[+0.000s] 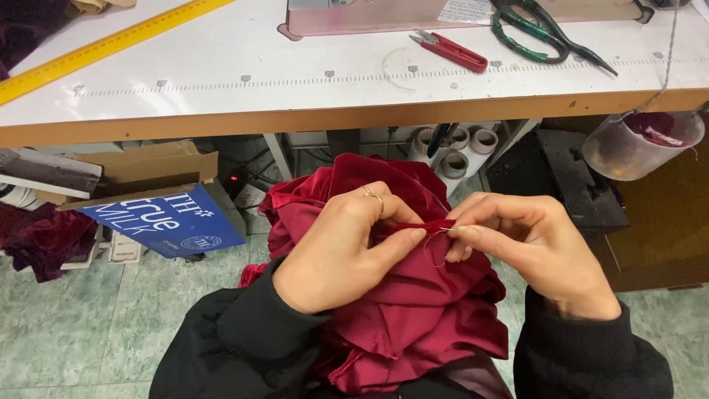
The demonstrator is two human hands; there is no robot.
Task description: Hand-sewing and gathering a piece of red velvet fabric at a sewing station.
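Across the top of the view ran a white worktable (221, 74) with a wooden front edge, carrying the base of a sewing machine (384, 15), a yellow ruler (103, 46) laid slantwise at the left, green-handled scissors (533, 33) and a pair of red thread snips (450, 50). Below the table stood a cardboard box with a blue panel (166, 218) on the green tiled floor (66, 318), and a clear plastic tub (639, 144) hung at the right edge. Bunched in the person's lap, below the table edge, lay a dark red velvet garment (413, 310), its satin lining turned outward. The left hand (343, 247), in a black sleeve and wearing a ring (373, 195), was closed on a narrow fold of the fabric (425, 226), thumb and forefinger pinching it. The right hand (535, 244) was closed too, fingertips pinched together just beside that fold, holding what looked like a fine thread (436, 251); any needle was too small to make out.
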